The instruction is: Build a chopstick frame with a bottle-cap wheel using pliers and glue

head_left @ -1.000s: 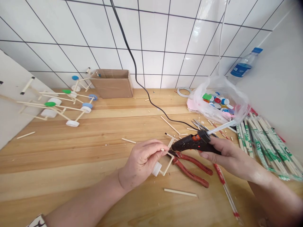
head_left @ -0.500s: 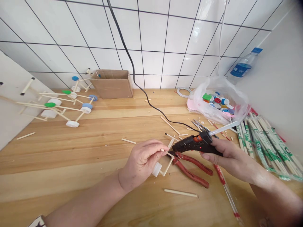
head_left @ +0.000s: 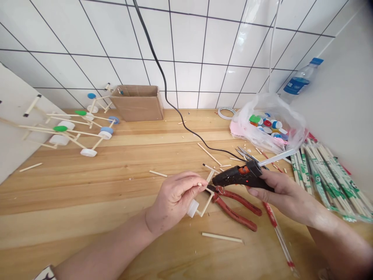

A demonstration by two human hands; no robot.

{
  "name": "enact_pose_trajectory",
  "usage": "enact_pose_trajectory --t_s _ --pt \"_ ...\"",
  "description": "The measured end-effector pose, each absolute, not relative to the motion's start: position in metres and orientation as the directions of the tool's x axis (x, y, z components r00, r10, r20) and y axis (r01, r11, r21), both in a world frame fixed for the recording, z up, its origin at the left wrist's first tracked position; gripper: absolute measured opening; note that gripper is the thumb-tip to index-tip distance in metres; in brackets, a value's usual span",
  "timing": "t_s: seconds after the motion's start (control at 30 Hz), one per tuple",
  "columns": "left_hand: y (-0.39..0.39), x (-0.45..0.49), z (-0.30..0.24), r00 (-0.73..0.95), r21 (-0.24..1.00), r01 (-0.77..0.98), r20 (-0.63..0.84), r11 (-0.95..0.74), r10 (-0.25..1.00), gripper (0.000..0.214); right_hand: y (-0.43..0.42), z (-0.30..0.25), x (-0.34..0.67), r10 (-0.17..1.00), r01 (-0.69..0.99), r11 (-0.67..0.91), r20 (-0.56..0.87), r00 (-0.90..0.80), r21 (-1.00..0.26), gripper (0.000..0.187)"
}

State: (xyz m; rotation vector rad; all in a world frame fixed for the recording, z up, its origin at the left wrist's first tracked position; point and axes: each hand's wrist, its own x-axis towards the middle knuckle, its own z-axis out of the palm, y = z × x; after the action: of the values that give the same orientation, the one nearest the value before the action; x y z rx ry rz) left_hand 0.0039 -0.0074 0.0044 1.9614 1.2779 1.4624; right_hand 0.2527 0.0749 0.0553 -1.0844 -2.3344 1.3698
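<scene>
With our left hand (head_left: 173, 200) we pinch a pale wooden-stick frame (head_left: 207, 205) above red-handled metal pliers (head_left: 237, 217); our right hand (head_left: 287, 197) wraps its fingers around a black plastic glue gun (head_left: 237, 177), nozzle (head_left: 217, 181) beside the frame.

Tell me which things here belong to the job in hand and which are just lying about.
Apparently in the job:
glue gun, held in the right hand
stick frame, at the left hand's fingertips
white cap, beside that hand

Seemingly just lying about:
pliers
cardboard box
water bottle
</scene>
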Motion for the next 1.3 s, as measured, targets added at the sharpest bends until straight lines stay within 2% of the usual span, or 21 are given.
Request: enact_pose_trajectory --t_s 0.33,0.73,1.03,1.17,1.3 --pt "-0.008 0.004 0.006 0.045 0.738 0.438 0.552 -0.513 0.833 0.014 0.073 0.054 0.248 0.727 0.467 0.256 -0.149 -0.67 -0.846 0.046" --pt "-0.007 0.004 0.004 0.056 0.726 0.431 0.571 -0.536 0.819 0.014 0.074 0.053 0.249 0.715 0.476 0.229 -0.185 -0.675 -0.849 0.047" --pt "-0.007 0.004 0.007 0.05 0.733 0.432 0.563 -0.526 0.825 0.013 0.081 0.051 0.252 0.769 0.425 0.089 -0.209 -0.604 -0.901 0.042" --pt "-0.007 0.004 0.007 0.052 0.725 0.429 0.576 -0.539 0.816 0.014 0.092 0.046 0.252 0.774 0.323 -0.021 -0.22 -0.594 -0.946 0.033" --pt "-0.007 0.005 0.006 0.054 0.72 0.419 0.588 -0.553 0.807 0.014 0.103 0.048 0.247 0.823 0.222 -0.141 -0.239 -0.515 -0.965 0.028"
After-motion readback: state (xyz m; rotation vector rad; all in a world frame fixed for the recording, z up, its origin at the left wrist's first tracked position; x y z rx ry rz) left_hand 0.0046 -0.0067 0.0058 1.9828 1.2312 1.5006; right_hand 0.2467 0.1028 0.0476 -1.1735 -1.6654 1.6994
